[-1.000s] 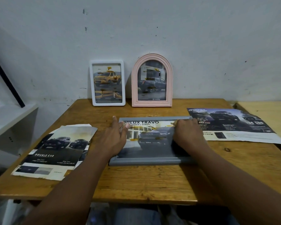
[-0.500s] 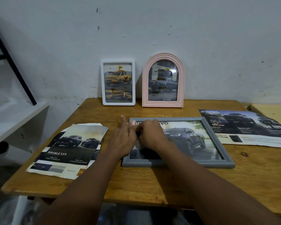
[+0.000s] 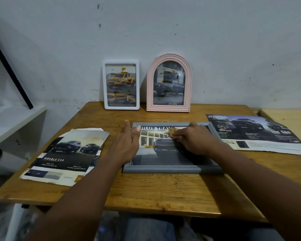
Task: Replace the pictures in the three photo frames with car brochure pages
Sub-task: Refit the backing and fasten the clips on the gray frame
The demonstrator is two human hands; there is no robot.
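A grey photo frame (image 3: 163,169) lies flat in the middle of the wooden table (image 3: 163,193), with a Hilux car brochure page showing behind its glass. My left hand (image 3: 127,146) rests flat on the frame's left edge, fingers straight. My right hand (image 3: 196,140) lies on the glass, fingers curled around a small tan wad (image 3: 172,131) pressed to the upper part of the picture. A white frame (image 3: 103,84) and a pink arched frame (image 3: 150,80) stand against the wall behind, each showing a car picture.
Loose brochure pages (image 3: 64,153) marked "Double Cab" lie at the table's left. Another brochure sheet (image 3: 255,133) lies at the right, overhanging toward a second lighter table (image 3: 288,119). A white shelf (image 3: 12,122) with a black bar stands at the left.
My right hand with the wad swept from the frame's right side to its left and is now back near the top middle. My left hand stayed on the left edge. The view shifted slightly.
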